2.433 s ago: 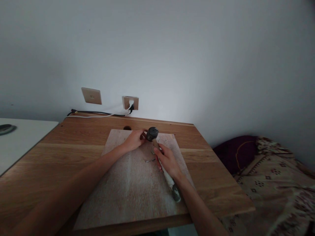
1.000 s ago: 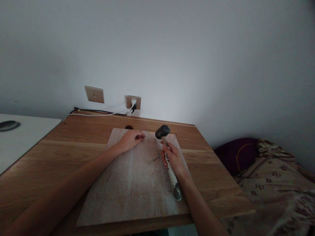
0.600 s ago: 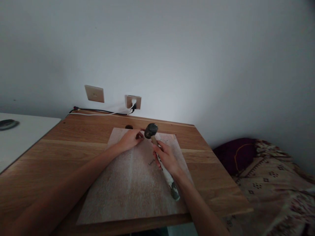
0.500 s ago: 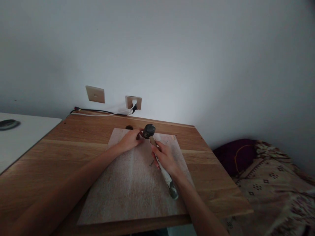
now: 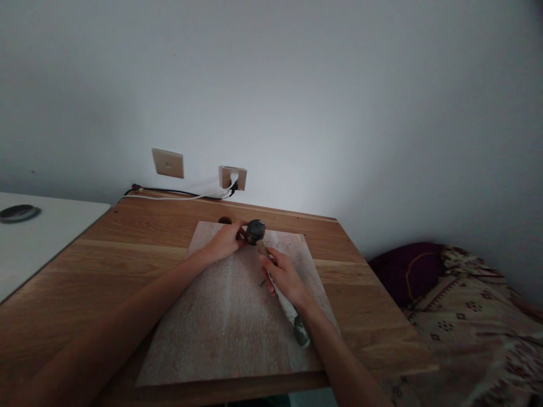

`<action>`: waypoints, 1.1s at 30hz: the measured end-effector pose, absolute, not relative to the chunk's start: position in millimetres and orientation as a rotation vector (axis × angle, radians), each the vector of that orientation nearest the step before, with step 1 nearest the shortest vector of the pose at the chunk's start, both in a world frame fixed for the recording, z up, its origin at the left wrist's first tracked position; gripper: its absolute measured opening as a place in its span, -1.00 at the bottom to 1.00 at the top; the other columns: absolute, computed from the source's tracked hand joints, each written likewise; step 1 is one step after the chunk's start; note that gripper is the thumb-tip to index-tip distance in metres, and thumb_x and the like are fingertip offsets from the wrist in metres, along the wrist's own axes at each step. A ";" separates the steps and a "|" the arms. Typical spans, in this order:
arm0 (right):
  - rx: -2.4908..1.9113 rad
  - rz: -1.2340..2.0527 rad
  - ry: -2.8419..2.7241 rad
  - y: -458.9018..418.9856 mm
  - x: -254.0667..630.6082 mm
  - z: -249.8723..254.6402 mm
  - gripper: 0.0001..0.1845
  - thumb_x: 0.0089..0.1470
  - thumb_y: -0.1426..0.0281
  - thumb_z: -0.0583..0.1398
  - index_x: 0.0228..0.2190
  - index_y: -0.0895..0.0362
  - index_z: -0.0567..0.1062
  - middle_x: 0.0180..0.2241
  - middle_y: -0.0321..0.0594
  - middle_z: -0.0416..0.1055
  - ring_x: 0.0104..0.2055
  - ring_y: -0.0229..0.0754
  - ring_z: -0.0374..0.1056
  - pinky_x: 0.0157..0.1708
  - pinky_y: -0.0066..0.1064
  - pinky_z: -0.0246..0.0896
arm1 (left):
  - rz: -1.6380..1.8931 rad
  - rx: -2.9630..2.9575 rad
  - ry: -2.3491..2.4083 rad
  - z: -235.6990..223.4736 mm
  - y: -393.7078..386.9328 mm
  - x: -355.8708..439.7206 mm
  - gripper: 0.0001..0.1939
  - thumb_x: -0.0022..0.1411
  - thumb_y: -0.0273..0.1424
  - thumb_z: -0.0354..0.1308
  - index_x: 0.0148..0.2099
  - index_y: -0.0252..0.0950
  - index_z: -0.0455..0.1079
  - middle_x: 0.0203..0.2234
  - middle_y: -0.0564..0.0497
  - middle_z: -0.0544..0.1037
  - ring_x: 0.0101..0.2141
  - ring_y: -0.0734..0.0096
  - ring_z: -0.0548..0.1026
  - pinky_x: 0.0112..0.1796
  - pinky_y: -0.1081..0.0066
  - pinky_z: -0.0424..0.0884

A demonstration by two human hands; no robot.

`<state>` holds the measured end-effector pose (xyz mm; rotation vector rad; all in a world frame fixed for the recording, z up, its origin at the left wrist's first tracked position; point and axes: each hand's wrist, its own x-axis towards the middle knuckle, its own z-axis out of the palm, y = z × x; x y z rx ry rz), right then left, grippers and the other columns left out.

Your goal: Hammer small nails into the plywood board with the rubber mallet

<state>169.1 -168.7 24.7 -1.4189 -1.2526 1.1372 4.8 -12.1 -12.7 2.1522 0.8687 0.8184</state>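
Observation:
My right hand (image 5: 285, 276) is wrapped round the handle of a hammer (image 5: 255, 232), a short way below its dark, rounded head. The pale, paint-smeared handle slants down to the right under my wrist. My left hand (image 5: 227, 239) rests at the far part of a worn wooden board (image 5: 220, 316), its fingers pinched together just left of the hammer head. Whatever those fingers hold is hidden by the head. A nail (image 5: 262, 282) lies on the board beside my right fingers, and small thin bits that look like nails (image 5: 286, 245) lie farther back.
The board lies on a wooden table (image 5: 106, 271) against the wall. White and black cables (image 5: 182, 196) run along the table's back edge to a wall socket (image 5: 233, 178). A white surface (image 5: 51, 226) adjoins on the left; patterned bedding (image 5: 462, 328) is at the right.
The hammer head has dropped slightly, coming closer to my left fingers. My left hand stays in its place on the board. The whole view has shifted a little.

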 end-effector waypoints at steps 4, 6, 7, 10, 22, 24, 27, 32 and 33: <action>-1.372 1.091 -1.106 -174.9 183.6 36.3 -0.58 0.10 -0.02 0.31 -0.23 0.06 0.49 -0.60 -0.46 0.33 -0.77 -0.33 0.13 -0.84 -0.47 0.02 | 0.846 2.373 0.893 -2.4 -24.2 3.4 -0.55 0.18 -0.55 0.23 0.14 -0.30 0.48 -0.17 -0.08 0.67 -0.25 0.27 0.61 -0.19 0.32 0.52; -1.345 1.017 -1.006 -177.8 194.4 40.2 -0.54 0.09 -0.01 0.31 -0.16 0.08 0.50 -0.59 -0.48 0.33 -0.77 -0.35 0.12 -0.84 -0.49 0.02 | 0.858 2.637 0.810 7.2 -38.5 6.8 -0.66 0.25 -0.53 0.23 0.07 -0.28 0.51 -0.10 -0.12 0.64 -0.12 0.22 0.60 -0.07 0.26 0.51; -1.331 0.991 -0.958 -178.6 199.7 41.1 -0.51 0.08 -0.01 0.32 -0.13 0.08 0.49 -0.59 -0.50 0.31 -0.78 -0.36 0.11 -0.84 -0.50 0.02 | 0.823 2.781 0.697 12.3 -47.0 10.4 -0.72 0.29 -0.52 0.21 0.04 -0.27 0.52 -0.09 -0.11 0.64 -0.07 0.21 0.58 -0.01 0.24 0.49; -1.298 0.984 -0.857 -178.3 212.1 40.0 -0.42 0.00 -0.02 0.35 -0.08 0.11 0.48 -0.62 -0.54 0.27 -0.79 -0.37 0.09 -0.85 -0.51 0.01 | 0.613 3.099 0.214 24.5 -73.3 27.9 -0.83 0.40 -0.51 0.16 -0.03 -0.23 0.52 -0.11 -0.04 0.66 -0.01 0.23 0.57 0.05 0.27 0.45; -1.293 1.002 -0.818 -177.0 212.9 37.5 -0.40 -0.04 -0.02 0.33 -0.08 0.11 0.45 -0.60 -0.54 0.28 -0.78 -0.37 0.12 -0.85 -0.50 0.02 | 0.508 2.844 0.416 31.2 -66.6 26.2 -0.80 0.36 -0.53 0.19 -0.09 -0.14 0.56 -0.19 -0.02 0.68 -0.09 0.19 0.60 0.04 0.23 0.44; -1.301 0.999 -0.824 -177.0 211.6 38.1 -0.41 -0.05 -0.02 0.33 -0.10 0.11 0.46 -0.61 -0.53 0.28 -0.78 -0.37 0.11 -0.85 -0.50 0.02 | 0.682 2.630 0.668 26.8 -47.6 6.5 -0.81 0.34 -0.50 0.20 -0.07 -0.19 0.57 -0.18 -0.04 0.68 -0.12 0.20 0.61 0.00 0.24 0.46; -1.329 0.990 -0.838 -176.8 208.5 38.0 -0.40 -0.06 -0.03 0.33 -0.11 0.12 0.47 -0.61 -0.53 0.28 -0.79 -0.37 0.10 -0.86 -0.50 0.01 | 0.812 2.364 0.866 16.0 -25.4 -16.6 -0.87 0.31 -0.48 0.21 -0.16 -0.24 0.59 -0.24 -0.03 0.70 -0.20 0.26 0.62 -0.08 0.30 0.47; -1.384 0.998 -0.884 -176.9 204.9 35.8 -0.40 -0.02 -0.04 0.31 -0.09 0.12 0.48 -0.60 -0.52 0.28 -0.78 -0.35 0.10 -0.85 -0.46 0.04 | 0.793 2.251 0.914 2.2 -16.4 -25.9 -0.92 0.27 -0.46 0.25 -0.23 -0.25 0.59 -0.32 -0.01 0.70 -0.25 0.29 0.63 -0.14 0.34 0.47; -1.397 1.002 -0.896 -176.9 204.4 35.5 -0.41 -0.01 -0.04 0.31 -0.09 0.12 0.48 -0.59 -0.52 0.28 -0.78 -0.35 0.10 -0.85 -0.46 0.05 | 0.797 2.229 0.913 1.1 -16.4 -25.4 -0.93 0.27 -0.46 0.26 -0.23 -0.25 0.59 -0.33 -0.01 0.70 -0.26 0.29 0.63 -0.15 0.35 0.47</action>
